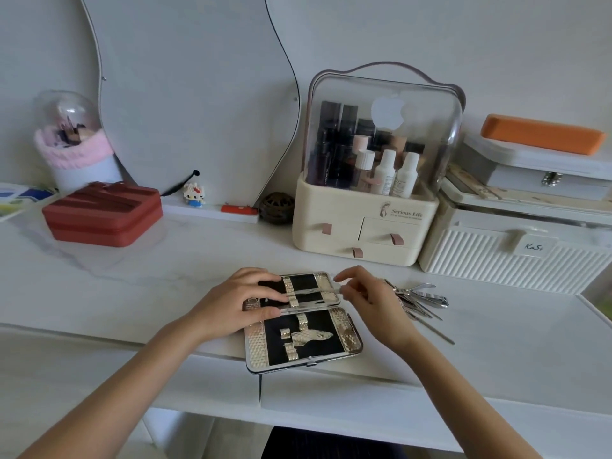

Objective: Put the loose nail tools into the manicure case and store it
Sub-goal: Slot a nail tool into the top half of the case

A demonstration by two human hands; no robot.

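Soft, even daylight, fairly bright, no hard shadows; only faint shade under the hands and along the front edge of the white tabletop [99, 293]. Mild glare on the clear dome of the cosmetic organizer [384, 160], left of it the wall mirror [185, 104] looks flat grey. Wide-angle bend at the borders: tabletop edge curves, boxes right of the organizer lean; overall slightly soft, compression smear, fine text barely legible.

White wall [198, 94] — white marble-look desk [132, 276].
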